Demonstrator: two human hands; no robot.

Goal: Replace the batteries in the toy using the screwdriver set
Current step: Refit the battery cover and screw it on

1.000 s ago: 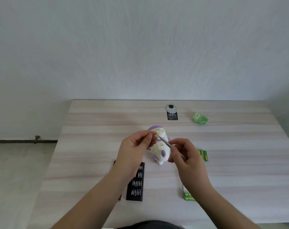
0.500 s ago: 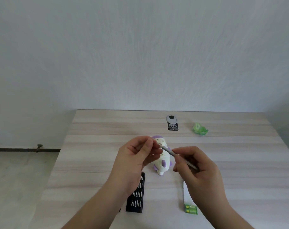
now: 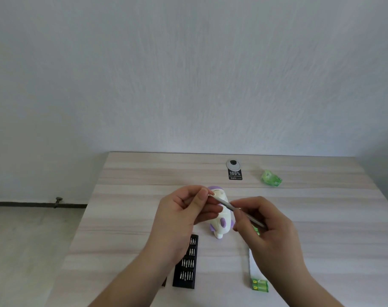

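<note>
Toy [image 3: 219,220], white with purple patches, stands on the counter [image 3: 122,218] at the centre of my view, just behind my two hands and partly hidden by them. My right hand [image 3: 270,235] grips the slim grey screwdriver [image 3: 237,210] like a pen, its shaft slanting up toward ten o'clock. My left hand [image 3: 184,213] has thumb and forefinger curled and pinched at the driver's tip; whatever sits between them is too small to make out, though I judge it to be a bit from the set.

I take this to be the fitting step: getting a bit seated in the driver before any screw on the toy is touched. No open battery hatch shows from this side.

The black bit tray [image 3: 187,262] lies at seven o'clock from the toy, near my left wrist. A green battery pack [image 3: 259,285] rests at five o'clock, and a sliver of green [image 3: 256,230] peeks out just beside my right hand. At twelve o'clock sits a black tag [image 3: 234,173] reading 100%; at one o'clock, a crumpled green wrapper [image 3: 271,178].

Next I would need to push the bit home squarely, free my left hand, then turn the toy to find its hatch screw.
</note>
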